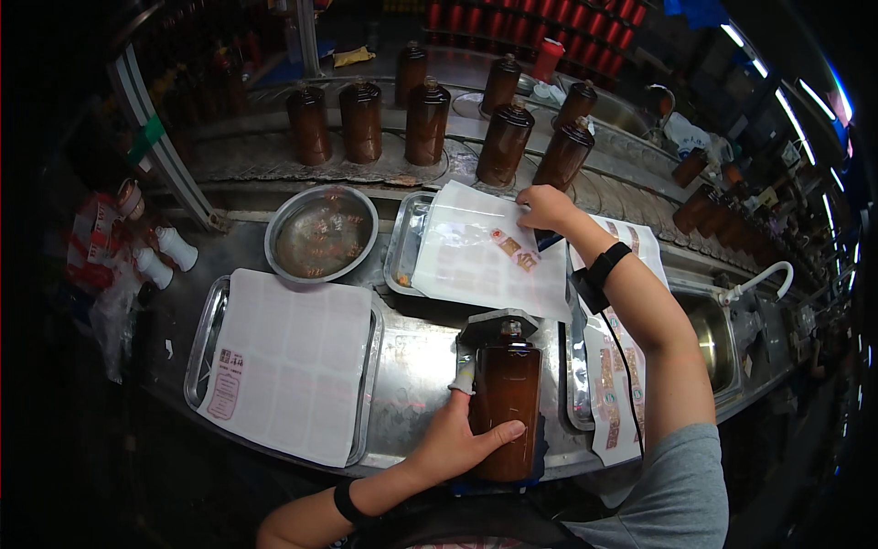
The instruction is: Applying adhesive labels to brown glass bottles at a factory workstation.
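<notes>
My left hand (455, 439) grips a brown bottle (505, 393) lying on its side on a small stand at the near edge of the steel counter, its neck pointing away from me. My right hand (545, 207) reaches forward to a white backing sheet (476, 265) that lies over a steel tray (402, 240). Its fingers rest at the sheet's far right corner, close to two small red-and-gold labels (514, 251). I cannot tell whether the fingers pinch a label.
A second tray with a white sheet (288, 361) lies at near left. A round steel bowl (320, 233) of liquid stands behind it. Several brown bottles (427, 123) stand on the conveyor beyond. A label strip (617, 393) and a sink (713, 334) are at right.
</notes>
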{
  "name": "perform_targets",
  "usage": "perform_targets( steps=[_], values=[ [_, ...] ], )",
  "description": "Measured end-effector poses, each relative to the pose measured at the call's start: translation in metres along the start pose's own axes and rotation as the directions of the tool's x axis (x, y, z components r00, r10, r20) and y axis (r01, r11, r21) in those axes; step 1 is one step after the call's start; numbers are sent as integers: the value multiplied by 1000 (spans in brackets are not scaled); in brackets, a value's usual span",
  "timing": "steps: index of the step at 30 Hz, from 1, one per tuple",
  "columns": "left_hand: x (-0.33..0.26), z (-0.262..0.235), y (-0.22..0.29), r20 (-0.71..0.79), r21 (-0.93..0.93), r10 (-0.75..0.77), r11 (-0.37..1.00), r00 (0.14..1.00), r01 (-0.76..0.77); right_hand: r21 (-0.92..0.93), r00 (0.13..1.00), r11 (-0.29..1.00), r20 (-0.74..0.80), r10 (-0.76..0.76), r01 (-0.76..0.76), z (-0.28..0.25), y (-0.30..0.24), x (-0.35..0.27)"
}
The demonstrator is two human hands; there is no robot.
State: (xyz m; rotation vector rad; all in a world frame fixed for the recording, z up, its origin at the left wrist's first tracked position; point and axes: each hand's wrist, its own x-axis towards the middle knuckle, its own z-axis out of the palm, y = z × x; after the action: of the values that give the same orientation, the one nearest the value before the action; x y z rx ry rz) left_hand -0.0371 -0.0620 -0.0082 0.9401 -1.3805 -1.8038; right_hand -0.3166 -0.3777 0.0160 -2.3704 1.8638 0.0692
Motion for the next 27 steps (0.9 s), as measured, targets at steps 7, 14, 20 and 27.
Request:
perform_targets(
  steps=[7,14,20,27],
  values=[
    [-1,-3,7,-21,44,-6,999,1000,7,10,996,998,-67,64,-63,5,-26,4],
    [-1,-2,10,-28,91,-35,995,999,38,43,976,999,-215,-17,27,2,-10,10],
    [-2,-3,10,-44,78,-11,997,999,15,93,970,995,-244,-11,35,2,-23,2],
    [-5,-4,9,-58,118,-52,991,997,58,20,971,998,-230,-57,63,7,-26,8]
  ],
)
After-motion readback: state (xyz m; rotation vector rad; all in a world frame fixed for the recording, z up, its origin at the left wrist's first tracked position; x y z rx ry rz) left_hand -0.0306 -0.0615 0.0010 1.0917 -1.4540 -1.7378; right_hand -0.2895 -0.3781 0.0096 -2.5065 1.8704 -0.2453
